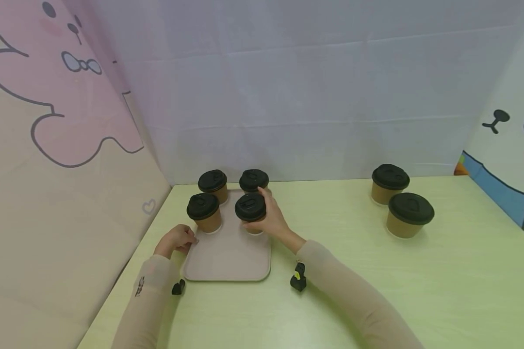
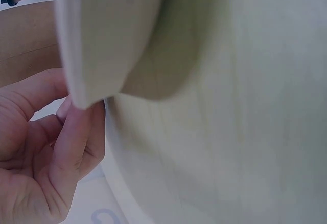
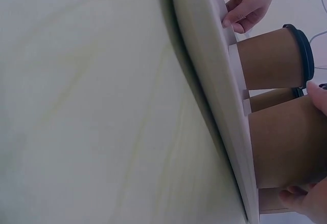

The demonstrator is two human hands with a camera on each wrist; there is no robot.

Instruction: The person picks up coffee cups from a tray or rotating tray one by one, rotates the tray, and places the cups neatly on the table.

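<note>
A pale pink tray [image 1: 227, 261] lies at the left with several brown paper coffee cups under black lids on it. At its left rim my left hand [image 1: 177, 239] pinches the edge; the left wrist view shows thumb and fingers meeting on the tray rim [image 2: 97, 45]. My right hand [image 1: 274, 220] grips a lidded coffee cup [image 1: 250, 207] from its right side, thumb and fingers around the wall. This cup [image 3: 286, 147] stands upright, its base at the tray surface. Beside it is the front left cup [image 1: 207, 220]; behind are the back left cup [image 1: 212, 182] and back right cup [image 1: 253, 180].
Two more lidded cups, a rear one [image 1: 389, 186] and a front one [image 1: 410, 213], stand on the pale yellow table [image 1: 332, 208] at the right. A hanging cloth [image 1: 288, 97] borders the table's back. Printed cloths flank both sides.
</note>
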